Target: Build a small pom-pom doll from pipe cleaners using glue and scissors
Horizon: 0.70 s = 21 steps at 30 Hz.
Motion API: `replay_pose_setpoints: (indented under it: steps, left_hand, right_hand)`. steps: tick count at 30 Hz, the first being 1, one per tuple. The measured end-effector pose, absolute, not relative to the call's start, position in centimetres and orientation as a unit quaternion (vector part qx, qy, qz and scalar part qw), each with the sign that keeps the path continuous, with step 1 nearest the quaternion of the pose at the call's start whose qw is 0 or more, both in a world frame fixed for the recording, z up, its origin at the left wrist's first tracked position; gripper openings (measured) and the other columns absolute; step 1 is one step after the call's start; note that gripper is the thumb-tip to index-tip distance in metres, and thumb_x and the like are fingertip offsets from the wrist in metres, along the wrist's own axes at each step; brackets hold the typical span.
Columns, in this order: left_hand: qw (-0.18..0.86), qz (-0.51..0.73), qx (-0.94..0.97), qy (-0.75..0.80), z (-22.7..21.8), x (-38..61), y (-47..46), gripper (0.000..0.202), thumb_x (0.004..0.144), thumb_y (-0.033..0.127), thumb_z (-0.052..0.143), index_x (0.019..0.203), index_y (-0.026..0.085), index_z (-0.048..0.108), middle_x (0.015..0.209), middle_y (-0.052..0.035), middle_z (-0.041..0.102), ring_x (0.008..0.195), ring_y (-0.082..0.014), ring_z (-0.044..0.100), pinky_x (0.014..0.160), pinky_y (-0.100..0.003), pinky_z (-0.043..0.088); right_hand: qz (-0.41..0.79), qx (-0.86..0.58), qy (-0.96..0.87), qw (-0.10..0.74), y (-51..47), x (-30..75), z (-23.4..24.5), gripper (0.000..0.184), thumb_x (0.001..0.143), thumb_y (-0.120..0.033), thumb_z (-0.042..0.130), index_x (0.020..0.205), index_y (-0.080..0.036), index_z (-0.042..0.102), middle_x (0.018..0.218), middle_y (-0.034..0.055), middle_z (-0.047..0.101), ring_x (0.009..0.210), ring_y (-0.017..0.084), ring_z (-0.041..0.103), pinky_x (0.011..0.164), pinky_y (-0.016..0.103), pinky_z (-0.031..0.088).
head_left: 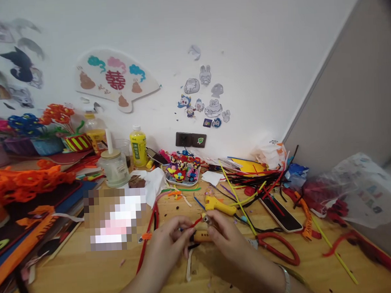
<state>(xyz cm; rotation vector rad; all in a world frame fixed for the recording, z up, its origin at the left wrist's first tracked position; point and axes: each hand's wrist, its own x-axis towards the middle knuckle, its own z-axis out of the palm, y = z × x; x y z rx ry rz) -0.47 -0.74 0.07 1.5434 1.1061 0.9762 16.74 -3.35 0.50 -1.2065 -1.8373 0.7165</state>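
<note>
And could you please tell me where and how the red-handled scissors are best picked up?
Probably by the red handle, coming from the right: its rounded end faces that side, away from the right hand, while the metal part points left, partly hidden behind that hand.

Soft indoor light, bright white wall [269, 52], shadow beneath the hands [228, 238], blurred edges, one pixelated patch [114, 219]

Red piece [196, 222] partly hidden by fingers [187, 234]
</note>
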Motion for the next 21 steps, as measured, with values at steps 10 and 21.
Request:
replay_pose_setpoints:
  steps: [10,21]
  left_hand:
    - [0.48,0.412,0.637,0.44,-0.2,-0.3,-1.1,0.016,0.076,0.035,0.054,0.079,0.019,0.053,0.056,0.0057,0.052,0.041,-0.0092,0.047,0.038,-0.018,0.035]
    - [0.502,0.418,0.613,0.444,0.1,-0.4,-1.0,0.02,0.075,0.036,0.054,0.087,0.019,0.055,0.051,0.0062,0.057,0.037,-0.0109,0.051,0.038,-0.02,0.039]
  right_hand:
    - [0.404,-0.493,-0.582,0.505,-2.8,15.6,-1.6,0.03,0.081,-0.044,0.044,0.066,-0.019,0.05,0.064,-0.002,0.044,0.063,0.014,0.041,0.057,0.024,0.035]
    - [0.491,-0.407,-0.542,0.548,-2.1,16.2,-1.7,0.03,0.076,-0.047,0.055,0.087,-0.021,0.046,0.07,-0.0034,0.044,0.053,0.009,0.038,0.046,0.02,0.031]
